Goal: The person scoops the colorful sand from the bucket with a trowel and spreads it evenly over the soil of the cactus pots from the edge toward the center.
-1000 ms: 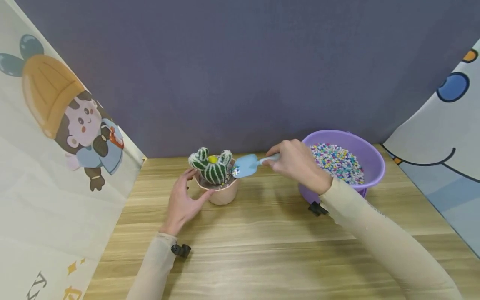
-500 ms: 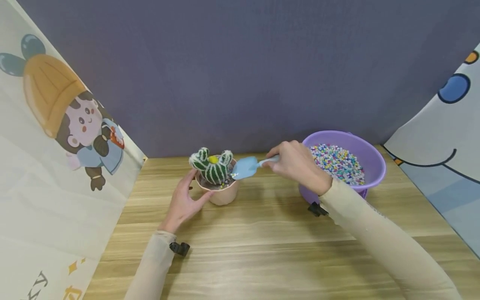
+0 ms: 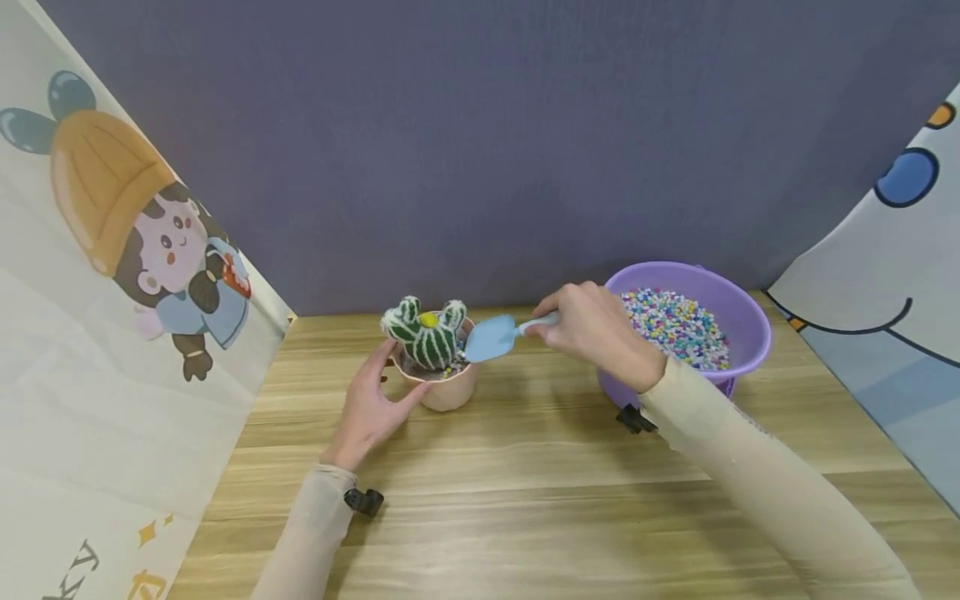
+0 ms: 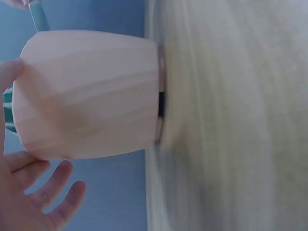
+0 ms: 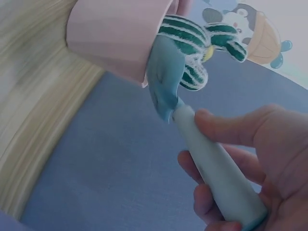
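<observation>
Head: the shovel's (image 3: 491, 337) blade looks bare to me; the beads at its tip half a second ago are gone. I judge that load tipped in beside the cactus (image 3: 433, 346). Pot (image 3: 450, 394) upright on the bench (image 3: 525, 492), bucket (image 3: 742, 333) at its 3 o'clock. Shovel's long axis: tip between 8 and 9, at the rim.

Left wrist: left hand (image 4: 24, 199) pinches the pot, mouth toward 9.

Right wrist: right hand (image 5: 286, 161) wraps the handle; blade toward 11.
</observation>
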Demonstrator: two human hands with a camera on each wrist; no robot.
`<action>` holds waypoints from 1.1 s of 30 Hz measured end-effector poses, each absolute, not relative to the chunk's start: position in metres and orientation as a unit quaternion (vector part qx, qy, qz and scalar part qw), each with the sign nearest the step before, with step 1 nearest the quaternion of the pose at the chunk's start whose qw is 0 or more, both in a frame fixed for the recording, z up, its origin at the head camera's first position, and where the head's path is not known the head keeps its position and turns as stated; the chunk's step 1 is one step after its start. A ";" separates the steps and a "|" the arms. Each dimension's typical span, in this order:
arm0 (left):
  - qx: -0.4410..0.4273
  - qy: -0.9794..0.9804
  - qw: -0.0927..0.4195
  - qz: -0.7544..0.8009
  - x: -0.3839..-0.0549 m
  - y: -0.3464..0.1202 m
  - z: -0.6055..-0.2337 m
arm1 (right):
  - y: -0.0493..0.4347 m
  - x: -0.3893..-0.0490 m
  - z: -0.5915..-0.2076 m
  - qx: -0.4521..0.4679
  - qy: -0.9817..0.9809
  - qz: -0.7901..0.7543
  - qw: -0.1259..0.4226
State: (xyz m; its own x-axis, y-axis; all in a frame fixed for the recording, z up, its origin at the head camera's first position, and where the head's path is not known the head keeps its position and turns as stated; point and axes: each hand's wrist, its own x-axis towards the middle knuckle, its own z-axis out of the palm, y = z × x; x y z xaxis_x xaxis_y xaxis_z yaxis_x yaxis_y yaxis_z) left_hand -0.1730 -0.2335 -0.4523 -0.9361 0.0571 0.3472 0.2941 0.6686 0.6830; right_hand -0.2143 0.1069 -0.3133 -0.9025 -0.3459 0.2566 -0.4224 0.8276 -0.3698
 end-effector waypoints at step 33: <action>-0.118 -0.778 0.410 -0.461 -0.163 -0.213 -0.463 | 0.157 -0.216 -0.321 0.170 -0.939 0.281 0.103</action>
State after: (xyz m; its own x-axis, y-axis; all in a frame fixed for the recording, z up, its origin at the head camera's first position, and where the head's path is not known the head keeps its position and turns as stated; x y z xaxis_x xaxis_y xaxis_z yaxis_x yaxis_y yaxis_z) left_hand -0.1631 -0.2134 -0.4631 -0.6361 -0.1938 0.7469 0.5619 0.5470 0.6205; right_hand -0.2164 0.1569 -0.3215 -0.9211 -0.2604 0.2893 -0.3765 0.7850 -0.4920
